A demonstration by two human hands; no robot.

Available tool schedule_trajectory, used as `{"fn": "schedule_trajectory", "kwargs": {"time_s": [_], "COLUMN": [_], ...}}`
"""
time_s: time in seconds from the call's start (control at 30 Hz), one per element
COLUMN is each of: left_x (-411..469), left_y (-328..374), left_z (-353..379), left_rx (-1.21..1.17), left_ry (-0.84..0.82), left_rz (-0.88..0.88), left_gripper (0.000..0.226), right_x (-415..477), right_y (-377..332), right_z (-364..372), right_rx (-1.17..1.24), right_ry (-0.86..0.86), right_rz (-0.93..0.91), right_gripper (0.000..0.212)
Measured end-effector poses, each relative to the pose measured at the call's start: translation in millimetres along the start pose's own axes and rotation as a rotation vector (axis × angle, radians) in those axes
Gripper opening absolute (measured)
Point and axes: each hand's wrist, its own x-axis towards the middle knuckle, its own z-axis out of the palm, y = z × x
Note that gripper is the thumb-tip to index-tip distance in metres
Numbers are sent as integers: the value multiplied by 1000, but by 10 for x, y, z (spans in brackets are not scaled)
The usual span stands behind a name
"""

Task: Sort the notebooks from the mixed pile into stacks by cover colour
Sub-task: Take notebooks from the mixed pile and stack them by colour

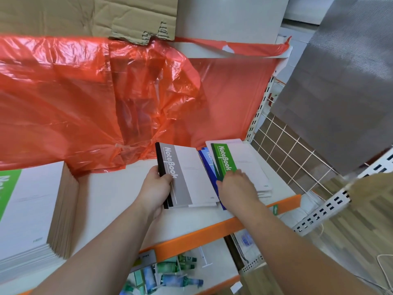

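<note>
A grey-banded notebook (pixel 187 175) with a black spine lies on the white shelf (pixel 119 194), and my left hand (pixel 155 188) grips its spine edge. Right of it, a green-banded notebook (pixel 236 160) tops a small pile. My right hand (pixel 236 188) is closed on that green notebook's lower spine edge. A blue-covered notebook (pixel 207 162) pokes out between the two, mostly hidden. At the far left stands a tall stack of green-banded notebooks (pixel 27 209).
Crumpled red plastic sheeting (pixel 95 99) covers the back of the shelf, with cardboard (pixel 85 15) above. The shelf has an orange front edge (pixel 191 233). A white wire grid (pixel 293 152) closes the right side. Bottles (pixel 174 271) lie on the shelf below.
</note>
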Motion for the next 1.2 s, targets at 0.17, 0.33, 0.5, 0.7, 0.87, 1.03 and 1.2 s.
{"fn": "schedule_trajectory", "kwargs": {"time_s": [0.17, 0.33, 0.5, 0.7, 0.87, 1.03, 1.2], "left_x": [4, -18, -52, -77, -70, -12, 10], "left_y": [2, 24, 52, 65, 28, -56, -56], "left_z": [-21, 9, 15, 4, 49, -17, -107], "left_rx": [0, -13, -18, -36, -125, -40, -38], "left_ry": [3, -6, -10, -9, -13, 43, 74], "left_rz": [12, 21, 29, 34, 35, 9, -14], "left_gripper": [29, 29, 28, 28, 17, 12, 18], "right_x": [0, -27, -51, -143, -387, -403, -82], "right_y": [34, 27, 29, -228, -638, -600, -211], "right_z": [-16, -122, -221, -288, -196, -131, -79], "right_rx": [-61, -78, -33, -56, 66, 225, -2], "right_ry": [-71, -95, -113, 74, 200, 83, 91], "right_rz": [-27, -32, -17, -170, -493, -576, -197], "right_gripper": [40, 46, 38, 28, 5, 28, 42]}}
